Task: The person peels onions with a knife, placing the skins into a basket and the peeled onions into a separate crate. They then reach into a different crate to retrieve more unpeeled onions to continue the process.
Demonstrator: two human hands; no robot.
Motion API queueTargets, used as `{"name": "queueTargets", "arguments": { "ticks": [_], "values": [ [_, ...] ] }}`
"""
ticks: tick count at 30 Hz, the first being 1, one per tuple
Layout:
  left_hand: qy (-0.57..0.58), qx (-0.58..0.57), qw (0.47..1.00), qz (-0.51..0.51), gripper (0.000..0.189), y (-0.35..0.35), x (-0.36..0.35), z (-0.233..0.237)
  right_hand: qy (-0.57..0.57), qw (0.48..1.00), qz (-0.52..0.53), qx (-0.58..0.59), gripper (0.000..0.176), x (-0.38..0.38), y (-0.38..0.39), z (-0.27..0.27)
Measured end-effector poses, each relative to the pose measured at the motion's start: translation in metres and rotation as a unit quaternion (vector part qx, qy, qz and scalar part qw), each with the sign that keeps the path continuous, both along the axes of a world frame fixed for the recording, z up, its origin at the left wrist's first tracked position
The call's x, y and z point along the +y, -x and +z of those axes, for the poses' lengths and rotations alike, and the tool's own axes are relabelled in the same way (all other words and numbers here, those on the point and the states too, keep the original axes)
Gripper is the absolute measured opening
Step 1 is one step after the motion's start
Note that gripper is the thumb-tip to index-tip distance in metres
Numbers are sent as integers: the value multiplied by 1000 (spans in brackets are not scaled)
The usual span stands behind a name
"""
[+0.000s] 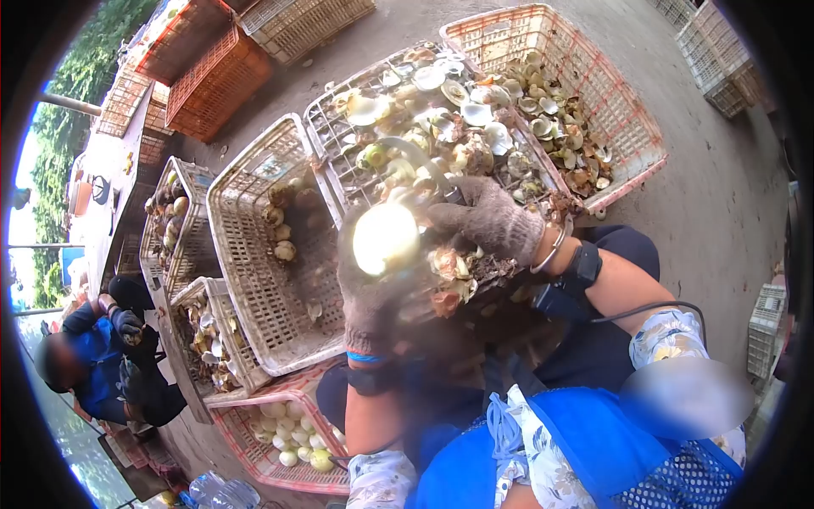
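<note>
My left hand (363, 310), in a dirty grey glove, is closed around a peeled onion (386, 238) that shines bright white in the glare. Close beside it, my gloved right hand (496, 222) grips the dark handle of a curved knife (420, 158). The knife's blade points up and left over a slatted crate top (326, 127) covered with onion skins and cut layers (475, 114). Loose brown skins and scraps (454, 273) lie just below my right hand.
A crate (292, 140) with several unpeeled onions stands left; a pink crate (222, 416) of peeled onions sits below it. Behind the slatted top is a crate (636, 140) of peelings. Another person (110, 365) in gloves works at the far left. Orange crates (203, 89) stand behind.
</note>
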State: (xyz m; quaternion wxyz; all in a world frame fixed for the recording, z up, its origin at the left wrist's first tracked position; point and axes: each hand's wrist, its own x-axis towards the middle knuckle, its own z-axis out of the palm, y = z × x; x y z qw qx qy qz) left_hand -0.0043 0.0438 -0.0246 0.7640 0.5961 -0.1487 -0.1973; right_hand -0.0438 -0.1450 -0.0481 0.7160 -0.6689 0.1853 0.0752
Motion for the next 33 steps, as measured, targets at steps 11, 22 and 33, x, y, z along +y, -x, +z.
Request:
{"name": "queueTargets", "arguments": {
  "ticks": [11,22,33],
  "values": [
    [87,157,983,-43,63,-1,3,0,54,965,-28,-256,28,24,-3,-24],
    [7,66,998,15,55,-11,21,-47,510,816,90,-256,31,19,17,21],
    [27,165,986,-6,58,-2,19,-12,586,792,121,-124,28,-12,-18,-19]
  ]
}}
